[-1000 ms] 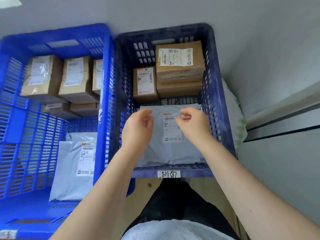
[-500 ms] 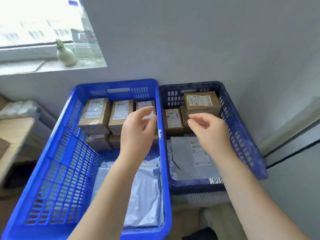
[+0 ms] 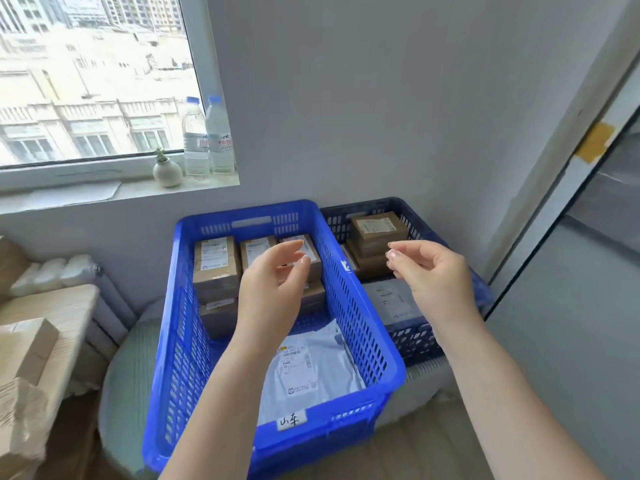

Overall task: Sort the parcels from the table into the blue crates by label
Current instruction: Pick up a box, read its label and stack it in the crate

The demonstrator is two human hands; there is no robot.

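Two crates stand side by side below the window. The bright blue crate (image 3: 363,327) holds several brown boxes (image 3: 216,263) at its far end and a grey mailer bag (image 3: 308,365) near its labelled front. The dark blue crate (image 3: 412,337) to the right holds stacked brown boxes (image 3: 377,230) and a grey mailer bag (image 3: 391,299). My left hand (image 3: 273,289) hovers over the bright crate, fingers relaxed, holding nothing. My right hand (image 3: 429,275) hangs above the dark crate, fingers loosely curled and empty.
A wooden table (image 3: 52,323) at the left carries cardboard boxes (image 3: 24,348). Two water bottles (image 3: 207,136) and a small vase (image 3: 168,171) stand on the windowsill. A radiator (image 3: 104,317) sits between table and crates. A glass door (image 3: 588,237) is at the right.
Both hands have lifted away from the grey bag in the dark crate and now hang empty above the crates. My view has pulled back and risen, showing the window and table.
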